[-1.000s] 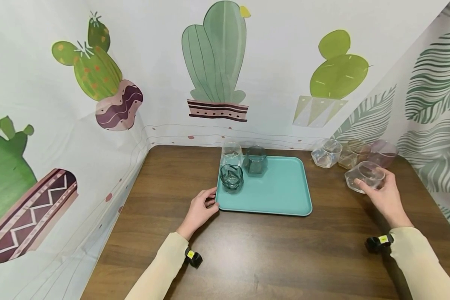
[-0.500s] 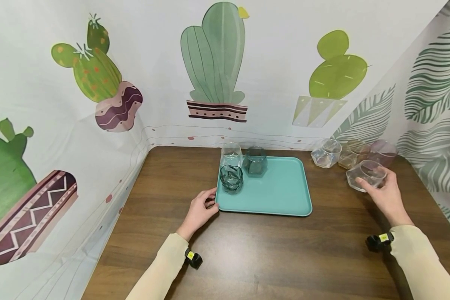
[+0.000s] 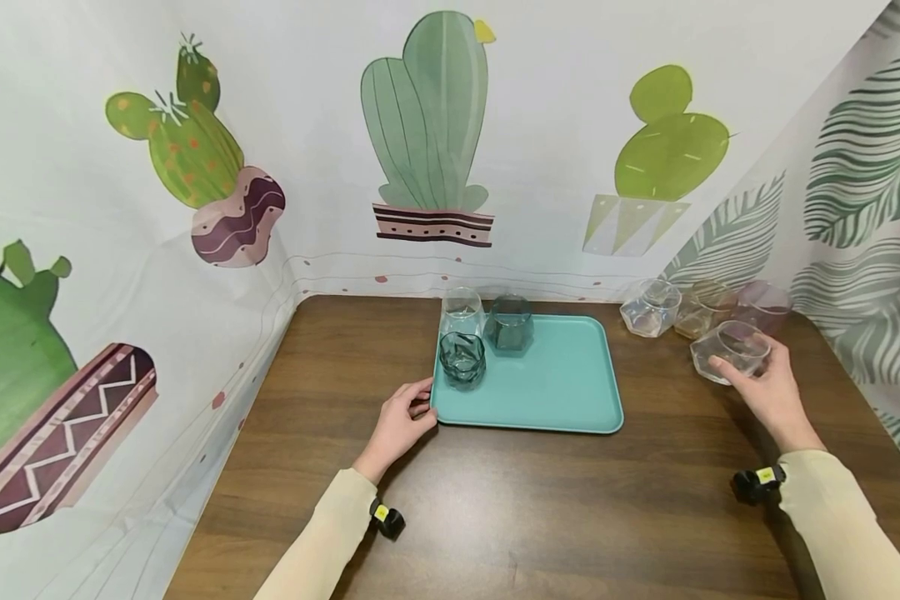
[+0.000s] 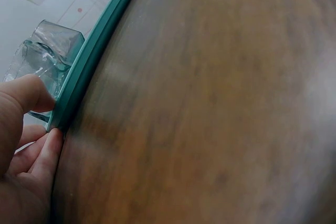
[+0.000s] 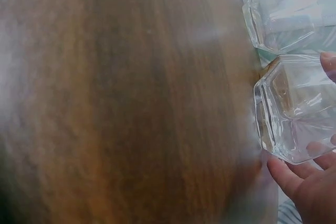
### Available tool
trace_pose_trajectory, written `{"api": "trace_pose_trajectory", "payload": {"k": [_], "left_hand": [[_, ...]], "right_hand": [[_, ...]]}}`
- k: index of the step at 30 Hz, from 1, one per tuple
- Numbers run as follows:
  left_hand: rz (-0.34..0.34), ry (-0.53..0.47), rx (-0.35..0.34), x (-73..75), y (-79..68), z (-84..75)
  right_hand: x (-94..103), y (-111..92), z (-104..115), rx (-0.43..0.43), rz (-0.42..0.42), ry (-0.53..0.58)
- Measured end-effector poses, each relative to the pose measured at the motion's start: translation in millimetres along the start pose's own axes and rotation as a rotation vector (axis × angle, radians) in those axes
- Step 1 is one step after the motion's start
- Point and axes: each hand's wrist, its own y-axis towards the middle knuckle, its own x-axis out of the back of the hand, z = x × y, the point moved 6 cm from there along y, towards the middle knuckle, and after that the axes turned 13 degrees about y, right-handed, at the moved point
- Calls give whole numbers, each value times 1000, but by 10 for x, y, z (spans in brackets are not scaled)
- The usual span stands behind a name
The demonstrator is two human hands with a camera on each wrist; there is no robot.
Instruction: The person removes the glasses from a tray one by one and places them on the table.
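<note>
At the right of the head view, my right hand [image 3: 767,390] grips a clear faceted glass [image 3: 729,354] between thumb and fingers. Up close in the right wrist view, this clear glass [image 5: 294,108] has its angular base towards the table. My left hand [image 3: 401,421] pinches the near left corner of a teal tray [image 3: 547,383]; the left wrist view has the thumb at the rim and fingertips against the outer side. On the tray's left part stand a dark green wavy glass [image 3: 462,362], a clear glass [image 3: 461,310] and a grey-green glass [image 3: 510,325].
Behind the held glass, along the back right, stand a clear iridescent glass [image 3: 651,310], an amber glass [image 3: 703,310] and a pinkish glass [image 3: 765,307]. A cactus-print cloth [image 3: 547,167] hangs along the back of the wooden table [image 3: 562,517].
The head view has shifted slightly. Both hands keep nearly the same place, the left at the tray's corner, the right around the clear glass.
</note>
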Motion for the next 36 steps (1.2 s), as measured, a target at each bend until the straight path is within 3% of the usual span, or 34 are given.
{"api": "trace_pose_trajectory", "payload": {"k": [7, 14, 20, 29, 36], "left_hand": [[-2, -2, -3, -1, 0, -5], [-2, -4, 1, -4, -3, -6], [3, -3, 10, -3, -1, -4], [3, -3, 9, 1, -4, -6], [2, 7, 15, -1, -5, -11]], "right_hand": [[11, -45, 8, -11, 4, 20], [87, -176, -8, 7, -81, 62], [141, -323, 11, -26, -164, 103], [149, -493, 122, -25, -250, 133], [74, -627, 292, 15, -254, 123]]}}
